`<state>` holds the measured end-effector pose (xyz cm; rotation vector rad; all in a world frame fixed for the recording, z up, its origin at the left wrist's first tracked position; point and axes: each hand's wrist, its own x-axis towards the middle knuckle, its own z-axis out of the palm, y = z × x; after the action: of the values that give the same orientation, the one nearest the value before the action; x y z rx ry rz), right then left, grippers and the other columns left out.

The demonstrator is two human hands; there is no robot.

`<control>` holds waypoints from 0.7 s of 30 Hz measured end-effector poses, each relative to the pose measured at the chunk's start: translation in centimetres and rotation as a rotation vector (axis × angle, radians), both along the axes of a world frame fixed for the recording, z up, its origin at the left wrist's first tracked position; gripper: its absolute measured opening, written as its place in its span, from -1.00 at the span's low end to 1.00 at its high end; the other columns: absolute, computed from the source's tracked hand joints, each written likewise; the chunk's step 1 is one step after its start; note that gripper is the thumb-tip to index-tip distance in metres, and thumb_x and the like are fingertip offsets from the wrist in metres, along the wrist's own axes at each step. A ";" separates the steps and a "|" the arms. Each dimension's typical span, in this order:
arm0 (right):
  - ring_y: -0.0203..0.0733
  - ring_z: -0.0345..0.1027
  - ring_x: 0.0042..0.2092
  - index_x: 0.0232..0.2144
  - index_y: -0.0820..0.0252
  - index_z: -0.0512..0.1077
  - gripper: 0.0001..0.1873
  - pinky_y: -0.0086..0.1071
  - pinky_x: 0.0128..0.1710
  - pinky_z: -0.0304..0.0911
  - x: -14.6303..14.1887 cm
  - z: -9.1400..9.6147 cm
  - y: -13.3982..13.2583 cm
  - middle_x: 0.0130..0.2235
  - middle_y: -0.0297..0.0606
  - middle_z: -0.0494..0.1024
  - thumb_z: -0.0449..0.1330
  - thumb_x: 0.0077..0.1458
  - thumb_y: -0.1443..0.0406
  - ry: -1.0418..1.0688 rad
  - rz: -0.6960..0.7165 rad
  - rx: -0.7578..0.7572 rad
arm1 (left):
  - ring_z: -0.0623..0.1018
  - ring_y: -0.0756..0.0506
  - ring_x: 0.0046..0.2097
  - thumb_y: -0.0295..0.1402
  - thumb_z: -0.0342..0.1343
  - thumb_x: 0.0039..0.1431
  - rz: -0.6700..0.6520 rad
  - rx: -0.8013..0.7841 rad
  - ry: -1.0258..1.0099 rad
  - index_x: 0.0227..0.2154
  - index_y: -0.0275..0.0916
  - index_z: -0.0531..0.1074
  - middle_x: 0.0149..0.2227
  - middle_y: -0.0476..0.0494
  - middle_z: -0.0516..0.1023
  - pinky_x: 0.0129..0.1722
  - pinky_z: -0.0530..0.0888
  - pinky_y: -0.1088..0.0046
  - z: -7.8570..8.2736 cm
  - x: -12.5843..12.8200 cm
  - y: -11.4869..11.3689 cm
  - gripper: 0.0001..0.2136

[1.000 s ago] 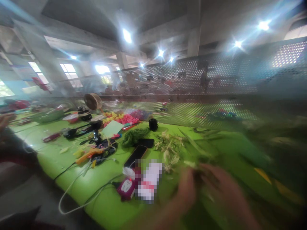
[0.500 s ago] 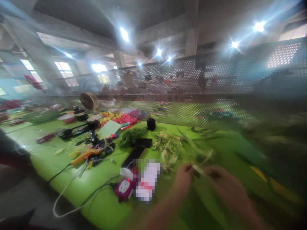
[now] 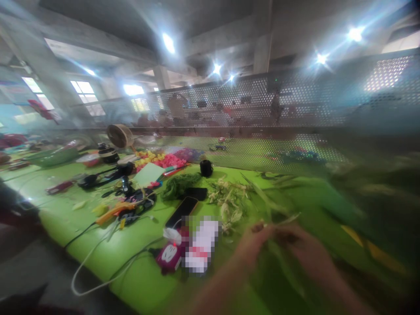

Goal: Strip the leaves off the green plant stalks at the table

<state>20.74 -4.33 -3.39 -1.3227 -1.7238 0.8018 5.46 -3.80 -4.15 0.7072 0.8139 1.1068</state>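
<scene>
Close together over the green table [image 3: 144, 280], both my hands are closed at the lower right. My left hand [image 3: 256, 240] pinches a pale green, leaf-like strip [image 3: 291, 219], and its fingertips meet those of my right hand [image 3: 300, 245]. The right fingers are bent round the same strip, whose thin end sticks out above them. Blur and the fingers hide the exact grip. Beyond the hands lies a heap of pale, curled plant-like pieces [image 3: 229, 197], with a longer green stalk [image 3: 262, 194] beside it.
Left of my hands are a pixelated package [image 3: 204, 245], a purple tissue pack [image 3: 170, 253] and a dark phone [image 3: 183, 212]. An orange-handled glue gun [image 3: 113, 212] trails a cable. A perforated screen [image 3: 243, 148] runs along the back; a dark green mass [image 3: 377, 205] is at right.
My hands have drawn closer, fingertips now meeting. The pale strip that showed between them is mostly covered, with its end out past my right fingers. The view has shifted slightly.
</scene>
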 end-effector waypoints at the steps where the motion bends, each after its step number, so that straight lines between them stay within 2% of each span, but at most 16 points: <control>1: -0.15 0.50 -0.29 -0.42 0.06 0.54 -0.85 -0.40 -0.31 0.34 0.0 -0.1 0.0 -0.30 -0.33 0.63 0.18 -0.02 0.20 -0.022 0.031 0.016 | 0.26 0.10 -0.55 -0.09 0.35 -0.21 0.011 0.010 0.045 -0.50 -0.32 0.46 -0.55 0.00 0.39 -0.47 0.24 0.54 -0.2 0.0 0.1 -0.63; 5: -0.15 0.48 -0.27 -0.45 0.04 0.55 -0.83 -0.39 -0.28 0.34 -0.2 0.1 -0.2 -0.27 -0.33 0.61 0.17 0.00 0.17 -0.064 0.094 0.072 | 0.34 0.04 -0.45 -0.02 0.34 -0.25 0.054 0.035 0.170 -0.48 -0.30 0.48 -0.50 -0.03 0.42 -0.41 0.25 0.53 -0.9 0.0 0.5 -0.58; 10: -0.13 0.49 -0.35 -0.49 0.07 0.52 -0.84 -0.38 -0.34 0.35 -0.3 1.1 -0.4 -0.41 -0.33 0.63 0.20 -0.06 0.16 0.025 -0.047 -0.016 | 0.36 0.02 -0.42 -0.01 0.28 -0.15 0.057 0.025 0.252 -0.40 -0.28 0.50 -0.48 -0.04 0.45 -0.39 0.25 0.52 -1.4 -0.2 0.6 -0.60; 16: -0.11 0.50 -0.37 -0.49 0.11 0.50 -0.82 -0.37 -0.40 0.34 -0.4 1.6 -0.4 -0.42 -0.30 0.63 0.21 -0.09 0.14 0.108 -0.100 -0.061 | 0.34 0.04 -0.46 -0.08 0.26 -0.10 0.005 0.050 0.225 -0.41 -0.29 0.50 -0.49 -0.05 0.45 -0.40 0.24 0.51 -0.9 -0.3 0.3 -0.66; 21: -0.13 0.50 -0.37 -0.42 0.13 0.50 -0.79 -0.37 -0.39 0.36 -0.1 0.8 -0.2 -0.41 -0.29 0.62 0.17 -0.01 0.14 0.049 -0.088 -0.054 | 0.26 0.08 -0.54 -0.20 0.25 -0.09 -0.015 0.092 0.219 -0.49 -0.30 0.47 -0.56 0.02 0.39 -0.45 0.21 0.53 -0.9 -0.1 0.5 -0.76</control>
<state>20.69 -4.52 -2.55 -1.3945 -1.6047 0.8286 5.31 -3.30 -5.08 0.9219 0.9454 1.0703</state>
